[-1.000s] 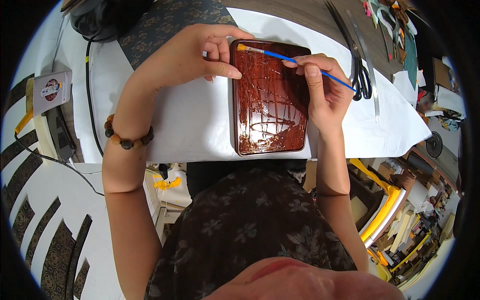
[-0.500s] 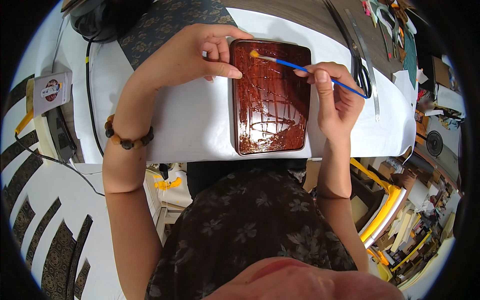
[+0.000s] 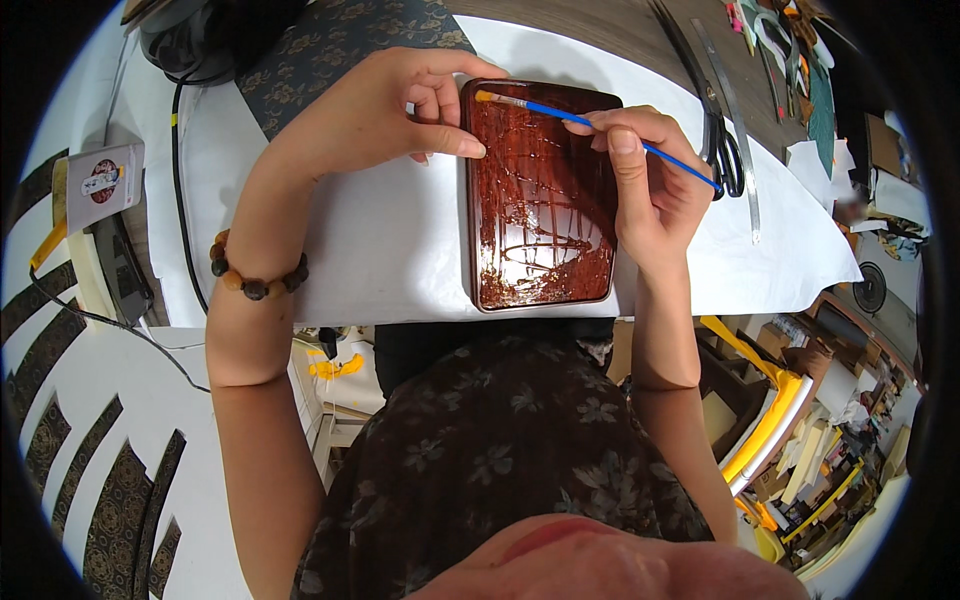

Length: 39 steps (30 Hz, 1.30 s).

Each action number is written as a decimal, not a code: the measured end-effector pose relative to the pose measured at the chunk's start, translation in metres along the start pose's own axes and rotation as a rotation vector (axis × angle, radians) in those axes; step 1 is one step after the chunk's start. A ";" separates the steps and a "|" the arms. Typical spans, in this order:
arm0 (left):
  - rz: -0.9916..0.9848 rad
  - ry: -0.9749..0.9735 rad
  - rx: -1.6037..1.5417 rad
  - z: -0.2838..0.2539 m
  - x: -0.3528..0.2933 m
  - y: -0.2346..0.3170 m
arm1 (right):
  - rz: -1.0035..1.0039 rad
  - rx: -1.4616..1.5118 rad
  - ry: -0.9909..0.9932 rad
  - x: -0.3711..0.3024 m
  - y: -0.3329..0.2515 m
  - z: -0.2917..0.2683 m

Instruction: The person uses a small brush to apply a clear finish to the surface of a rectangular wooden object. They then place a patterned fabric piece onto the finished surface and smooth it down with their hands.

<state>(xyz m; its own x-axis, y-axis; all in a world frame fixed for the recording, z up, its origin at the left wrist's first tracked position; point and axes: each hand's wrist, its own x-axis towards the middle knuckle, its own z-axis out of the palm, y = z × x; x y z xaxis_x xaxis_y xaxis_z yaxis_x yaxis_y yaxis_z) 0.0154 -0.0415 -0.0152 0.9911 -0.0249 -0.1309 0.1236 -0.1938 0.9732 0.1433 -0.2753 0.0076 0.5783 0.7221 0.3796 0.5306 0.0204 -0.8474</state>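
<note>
Right hand (image 3: 655,185) pinches a slim, blue-handled, yellow-bristled brush (image 3: 550,111); beside it, a glossy, streaked, red-brown rectangular panel (image 3: 545,205) meets the left hand (image 3: 405,112), thumb and forefinger spread apart.

A craft workshop, it seems: white paper (image 3: 380,250) covers much of the surface (image 3: 610,38), black scissors (image 3: 709,97) lie beside a metal strip (image 3: 735,128), a thin paintbrush (image 3: 548,109) is out, patterned strips (image 3: 113,520) are spread at left, and supplies (image 3: 805,460) crowd the right.
</note>
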 end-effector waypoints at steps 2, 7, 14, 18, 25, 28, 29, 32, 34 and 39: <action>0.006 -0.006 -0.005 0.000 0.001 0.000 | 0.013 -0.004 0.016 0.000 0.001 0.001; 0.010 -0.002 0.007 0.000 0.000 0.000 | 0.021 -0.031 0.014 0.000 0.001 0.001; 0.008 -0.017 0.009 -0.001 0.001 0.000 | 0.049 -0.088 0.040 -0.002 -0.002 -0.001; 0.035 0.008 0.028 0.000 0.000 -0.005 | 0.067 -0.130 0.045 -0.005 -0.005 -0.008; 0.007 -0.008 0.025 0.000 0.000 -0.002 | 0.147 -0.106 0.084 -0.019 -0.024 -0.031; -0.005 -0.007 0.038 -0.001 0.000 -0.001 | 0.020 -0.016 0.131 -0.016 -0.028 -0.020; -0.011 -0.008 0.042 -0.001 0.000 0.000 | -0.016 -0.052 0.081 -0.013 -0.026 -0.016; -0.018 -0.015 0.024 -0.001 0.000 0.002 | -0.012 -0.033 0.038 -0.007 -0.016 -0.001; -0.014 -0.016 0.005 -0.001 0.001 0.001 | -0.004 -0.044 0.040 -0.006 -0.011 0.002; -0.012 -0.013 -0.002 -0.001 0.000 0.001 | -0.007 -0.074 0.030 -0.002 -0.008 0.005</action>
<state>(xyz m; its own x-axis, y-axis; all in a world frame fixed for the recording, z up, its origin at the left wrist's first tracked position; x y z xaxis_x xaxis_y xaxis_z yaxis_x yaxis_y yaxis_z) 0.0156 -0.0408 -0.0137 0.9889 -0.0348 -0.1447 0.1355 -0.1925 0.9719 0.1348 -0.2740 0.0117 0.5922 0.7009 0.3976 0.5783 -0.0261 -0.8154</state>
